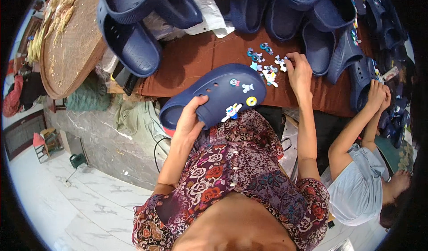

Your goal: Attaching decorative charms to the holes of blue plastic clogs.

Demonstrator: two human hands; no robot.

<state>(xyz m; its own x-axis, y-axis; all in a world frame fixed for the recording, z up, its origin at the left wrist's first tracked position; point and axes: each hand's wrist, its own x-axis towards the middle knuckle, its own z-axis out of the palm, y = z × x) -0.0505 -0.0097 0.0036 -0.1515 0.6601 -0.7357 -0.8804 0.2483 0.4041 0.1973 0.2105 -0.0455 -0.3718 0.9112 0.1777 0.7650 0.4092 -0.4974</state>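
Head: gripping navy clog [225, 90] in left hand [191, 119]; half-curling right hand [300, 74] by shoe charms [269, 77], clog's 2 o'clock; can't tell if loaded.

Far edge: a crowded row of dark navy foam clogs [133, 48] and crumpled white plastic [208, 8] block reach beyond the rust-brown cloth [191, 50].
Middle lane: open cloth runs between that row and the navy foam clog with round vent holes [214, 90] gripped by the left hand [191, 119]; a hand could pass sideways here.
Small charms, white, blue and teal [269, 76]: the held clog's toe bars the near side; the right hand [301, 74] occupies the right.
Right gap: open cloth between the right forearm and the rightmost clogs; a co-worker's hands [378, 97] crowd its outer side.
Left end: a round, tan woven tray [73, 50] stands beyond the cloth.
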